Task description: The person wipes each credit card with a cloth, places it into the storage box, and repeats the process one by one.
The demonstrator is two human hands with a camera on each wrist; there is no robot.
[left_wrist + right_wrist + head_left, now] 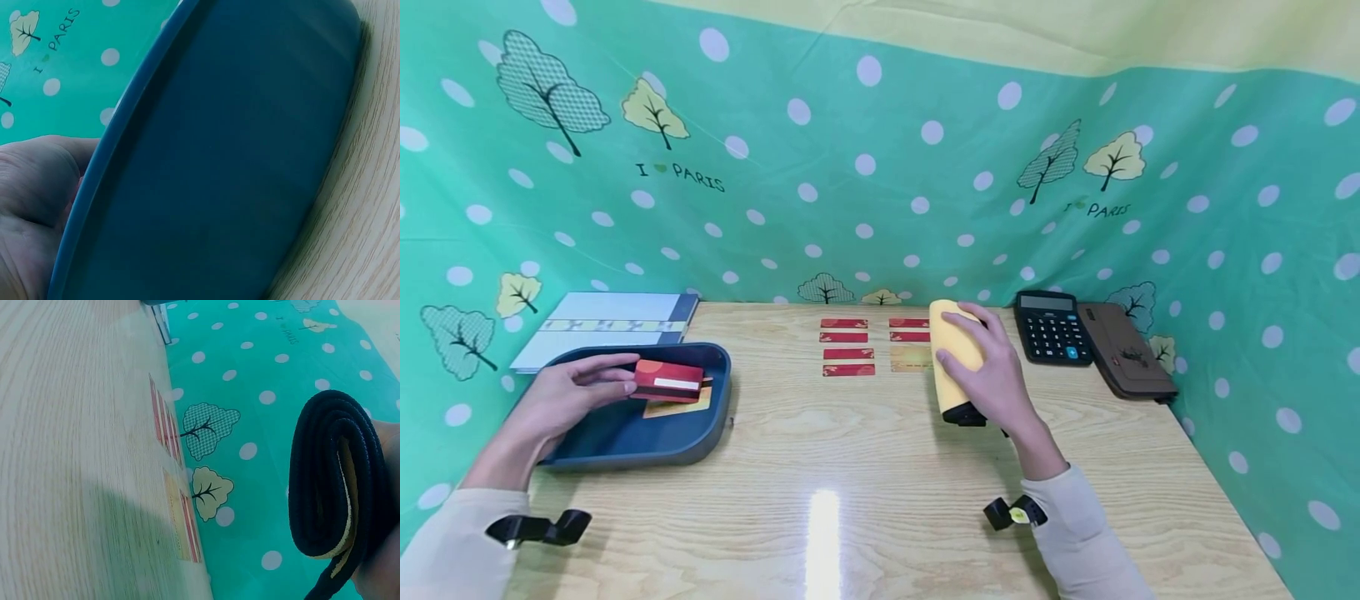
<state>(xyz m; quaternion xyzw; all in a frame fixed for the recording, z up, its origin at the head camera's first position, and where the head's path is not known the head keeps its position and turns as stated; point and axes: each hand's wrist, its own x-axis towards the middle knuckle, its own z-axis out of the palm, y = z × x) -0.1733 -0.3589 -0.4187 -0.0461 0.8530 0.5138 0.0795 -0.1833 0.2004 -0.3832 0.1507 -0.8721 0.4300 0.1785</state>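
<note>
At the left, my left hand (561,396) pinches a red card (662,370) with a white strip between thumb and fingers. It holds the card over a dark blue tray (625,457), in which a gold card (679,408) shows partly beneath the red one. The tray's wall (219,150) hides most of that hand in the left wrist view. My right hand (992,371) grips a rolled yellow cloth piece (951,358) with black edging, raised above the table. Its coiled black end (328,481) faces the right wrist view.
Several red cards (847,354) and a gold card (912,360) lie in two columns at the table's back. Behind the tray rests a white and blue binder (617,321). A black calculator (1052,329) and a brown pouch (1123,350) lie back right, near the green curtain (865,200).
</note>
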